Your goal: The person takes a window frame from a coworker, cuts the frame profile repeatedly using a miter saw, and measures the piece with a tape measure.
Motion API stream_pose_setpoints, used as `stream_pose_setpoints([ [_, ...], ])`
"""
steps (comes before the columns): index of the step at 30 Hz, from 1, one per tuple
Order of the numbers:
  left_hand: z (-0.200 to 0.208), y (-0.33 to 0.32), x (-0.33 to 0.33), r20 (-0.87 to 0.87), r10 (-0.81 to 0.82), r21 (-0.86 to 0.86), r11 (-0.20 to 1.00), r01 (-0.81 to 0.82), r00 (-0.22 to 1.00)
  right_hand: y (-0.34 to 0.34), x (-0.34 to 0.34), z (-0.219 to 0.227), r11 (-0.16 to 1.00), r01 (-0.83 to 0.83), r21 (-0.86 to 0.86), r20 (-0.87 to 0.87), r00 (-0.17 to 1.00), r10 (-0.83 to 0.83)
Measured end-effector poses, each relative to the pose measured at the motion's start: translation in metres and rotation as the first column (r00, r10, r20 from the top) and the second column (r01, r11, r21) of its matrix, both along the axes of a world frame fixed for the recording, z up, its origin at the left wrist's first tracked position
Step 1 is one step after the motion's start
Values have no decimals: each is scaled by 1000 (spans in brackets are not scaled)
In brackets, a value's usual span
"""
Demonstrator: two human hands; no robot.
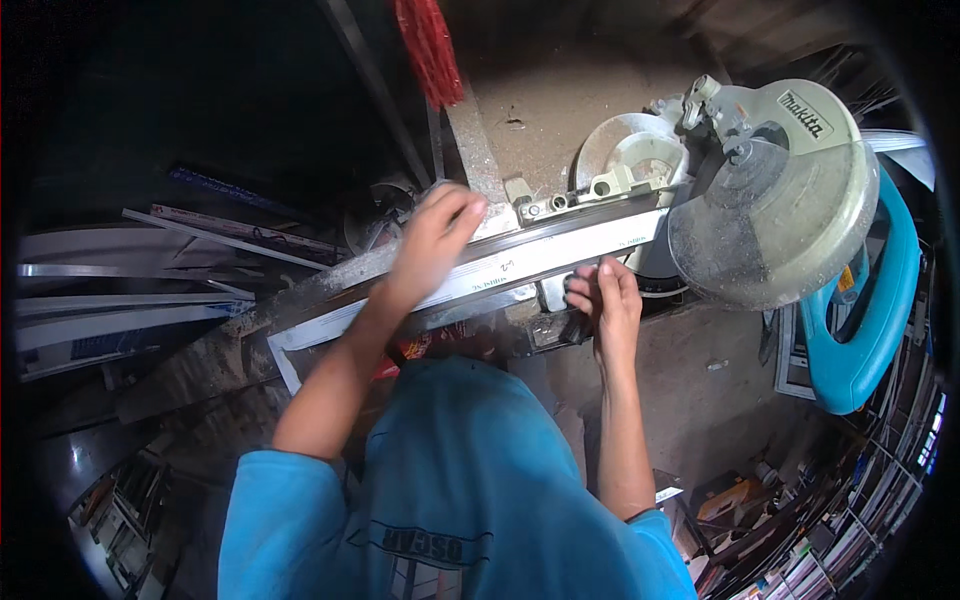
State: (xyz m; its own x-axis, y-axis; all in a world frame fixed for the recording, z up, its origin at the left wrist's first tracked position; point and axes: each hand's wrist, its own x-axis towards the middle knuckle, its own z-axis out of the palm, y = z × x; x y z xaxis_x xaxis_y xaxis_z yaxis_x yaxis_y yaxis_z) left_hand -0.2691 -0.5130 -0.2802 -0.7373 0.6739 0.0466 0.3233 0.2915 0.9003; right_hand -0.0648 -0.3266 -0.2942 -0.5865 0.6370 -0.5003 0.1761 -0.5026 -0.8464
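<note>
A long white-faced profile bar (500, 268) with a handwritten mark and printed film lies across the saw bench, its right end reaching the blade guard of a miter saw (770, 220). My left hand (438, 238) is over the middle of the bar, bent at the wrist and smeared by motion; its fingertips are mostly hidden. Just in front of the bar, beside the dark knob (577, 328) at the saw's front, is my right hand (612, 298). Its fingers are loosely curled and apart, and nothing shows between them.
The saw's teal handle (870, 320) curves out on the right. A red bundle of strands (428, 55) hangs at the top. White profile lengths (120, 270) are stacked at the left, and scrap and profiles (790, 510) fill the lower right.
</note>
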Motion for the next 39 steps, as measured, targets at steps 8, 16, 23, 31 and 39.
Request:
stream_pose_setpoints([
  [8, 35, -122, 31, -188, -188, -586, 809, 43, 964, 22, -25, -9, 996, -3, -86, 3, 1000, 3],
  [16, 27, -182, 47, -95, -129, -611, 791, 44, 987, -4, -13, 9, 983, -131, -131, -123, 986, 115],
  [23, 36, -219, 72, -164, -36, -598, 799, -70, 986, -45, -1, 47, 972, -210, -108, -166, 967, 191],
  [31, 41, -250, 90, -91, -6, -607, 793, -51, 996, -69, 19, 53, 952, -263, -154, -151, 959, 241],
  [39, 56, -221, 78, -107, -75, -644, 765, -12, 991, -52, 9, 30, 974, -112, -199, -106, 990, 92],
])
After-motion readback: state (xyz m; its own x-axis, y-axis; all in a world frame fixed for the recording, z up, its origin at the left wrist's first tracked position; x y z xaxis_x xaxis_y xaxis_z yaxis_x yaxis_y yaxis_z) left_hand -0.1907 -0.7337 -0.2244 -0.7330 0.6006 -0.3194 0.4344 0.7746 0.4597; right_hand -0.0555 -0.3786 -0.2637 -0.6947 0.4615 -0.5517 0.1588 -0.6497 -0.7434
